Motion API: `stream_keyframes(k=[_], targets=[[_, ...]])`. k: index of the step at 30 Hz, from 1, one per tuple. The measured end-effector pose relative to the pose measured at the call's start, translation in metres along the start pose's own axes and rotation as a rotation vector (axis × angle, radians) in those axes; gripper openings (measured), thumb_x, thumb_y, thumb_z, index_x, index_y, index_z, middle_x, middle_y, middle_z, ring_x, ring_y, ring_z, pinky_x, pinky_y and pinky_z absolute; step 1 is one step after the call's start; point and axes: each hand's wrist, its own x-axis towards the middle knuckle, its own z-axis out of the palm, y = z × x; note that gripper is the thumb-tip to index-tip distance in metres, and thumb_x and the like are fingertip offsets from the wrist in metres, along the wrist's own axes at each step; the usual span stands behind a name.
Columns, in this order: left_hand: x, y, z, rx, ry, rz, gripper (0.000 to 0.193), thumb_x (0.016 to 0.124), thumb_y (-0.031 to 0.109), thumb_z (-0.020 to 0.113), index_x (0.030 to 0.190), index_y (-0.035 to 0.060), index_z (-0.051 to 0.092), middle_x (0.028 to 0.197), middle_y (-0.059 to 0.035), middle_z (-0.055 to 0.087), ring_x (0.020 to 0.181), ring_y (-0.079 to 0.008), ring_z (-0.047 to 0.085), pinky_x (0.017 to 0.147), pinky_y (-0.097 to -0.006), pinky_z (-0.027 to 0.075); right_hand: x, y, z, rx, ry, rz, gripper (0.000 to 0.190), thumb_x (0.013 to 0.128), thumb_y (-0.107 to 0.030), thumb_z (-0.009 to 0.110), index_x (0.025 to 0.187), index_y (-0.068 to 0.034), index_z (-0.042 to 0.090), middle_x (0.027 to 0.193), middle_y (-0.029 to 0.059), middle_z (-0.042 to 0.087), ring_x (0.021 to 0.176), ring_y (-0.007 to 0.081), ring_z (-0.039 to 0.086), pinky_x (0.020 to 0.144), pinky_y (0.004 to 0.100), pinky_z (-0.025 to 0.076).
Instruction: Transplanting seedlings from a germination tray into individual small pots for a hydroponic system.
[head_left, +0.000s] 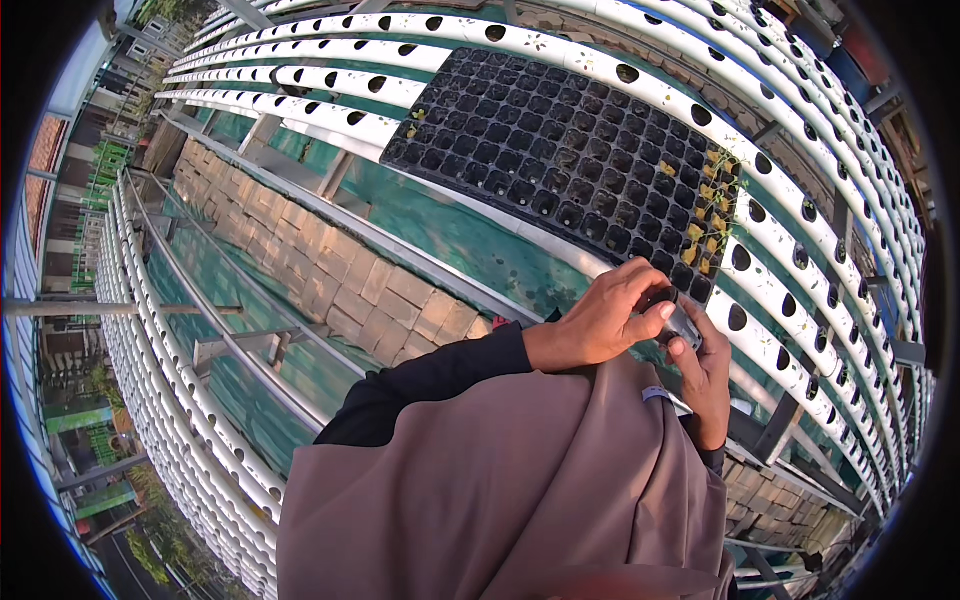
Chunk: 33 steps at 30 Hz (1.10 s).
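In front of my chest, both hands meet at a small clear plastic container (685, 331). My right hand (706, 371) is closed around its lower side, thumb and fingers on opposite faces. My left hand (600, 319) pinches a dark round piece (657, 298) at the top end between thumb and fingers. Whether that piece is a lid, and what the container holds, cannot be made out. Just beyond the hands lies a black seedling tray (525, 142) with many square cells. Small seedlings with yellow growing cubes (705, 214) fill cells along its right end.
The tray rests across white hydroponic pipes (592, 64) with round planting holes, several holding small plants. Green sheeting (450, 225) hangs below them. A metal rail (360, 225) borders a brick walkway (330, 262) at left, with more pipes (172, 420) past it.
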Motion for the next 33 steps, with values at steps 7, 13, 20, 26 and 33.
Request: stream_keyframes(k=[7, 13, 20, 26, 33], targets=[[-0.002, 0.002, -0.017, -0.035, 0.222, -0.105, 0.037, 0.089, 0.031, 0.054, 0.094, -0.0050, 0.054, 0.082, -0.0128, 0.052, 0.070, -0.0213, 0.054, 0.062, -0.0312, 0.044, 0.014, -0.011, -0.008, -0.242, -0.011, -0.106, 0.055, 0.083, -0.034, 0.064, 0.118, 0.007, 0.052, 0.097, 0.0147, 0.063, 0.088, 0.0161, 0.058, 0.081, 0.0280, 0.044], [0.012, -0.048, -0.112, 0.254, 0.708, -0.109, 0.044, 0.096, 0.037, 0.042, 0.096, -0.0036, 0.059, 0.081, -0.0085, 0.059, 0.075, -0.0149, 0.054, 0.071, -0.0263, 0.042, -0.003, 0.006, -0.076, -0.002, 0.388, -0.145, 0.061, 0.082, -0.036, 0.066, 0.124, 0.006, 0.049, 0.092, 0.0094, 0.059, 0.070, 0.0116, 0.053, 0.067, 0.0229, 0.044], [0.031, -0.087, -0.116, 0.517, 0.661, -0.106, 0.039, 0.094, 0.031, 0.045, 0.101, -0.0038, 0.060, 0.090, -0.0167, 0.063, 0.079, -0.0264, 0.061, 0.072, -0.0341, 0.046, -0.001, 0.011, -0.052, 0.036, 0.387, -0.135, 0.055, 0.074, -0.010, 0.075, 0.120, 0.004, 0.049, 0.110, 0.0100, 0.058, 0.099, 0.0155, 0.053, 0.089, 0.0285, 0.040], [0.044, -0.097, -0.109, 0.631, 0.479, -0.076, 0.032, 0.093, 0.025, 0.047, 0.097, -0.0039, 0.061, 0.086, -0.0182, 0.062, 0.079, -0.0328, 0.060, 0.071, -0.0386, 0.046, -0.001, 0.022, -0.045, 0.024, 0.390, -0.152, 0.049, 0.068, -0.006, 0.078, 0.112, 0.003, 0.057, 0.104, 0.0074, 0.062, 0.095, 0.0149, 0.054, 0.089, 0.0279, 0.040], [0.041, -0.106, -0.114, 0.616, 0.560, -0.078, 0.030, 0.092, 0.027, 0.050, 0.093, -0.0013, 0.060, 0.086, -0.0163, 0.059, 0.085, -0.0338, 0.055, 0.075, -0.0423, 0.043, 0.000, 0.026, -0.040, 0.159, 0.370, -0.091, 0.049, 0.071, -0.008, 0.075, 0.113, 0.006, 0.056, 0.102, 0.0087, 0.061, 0.095, 0.0153, 0.054, 0.089, 0.0274, 0.038]])
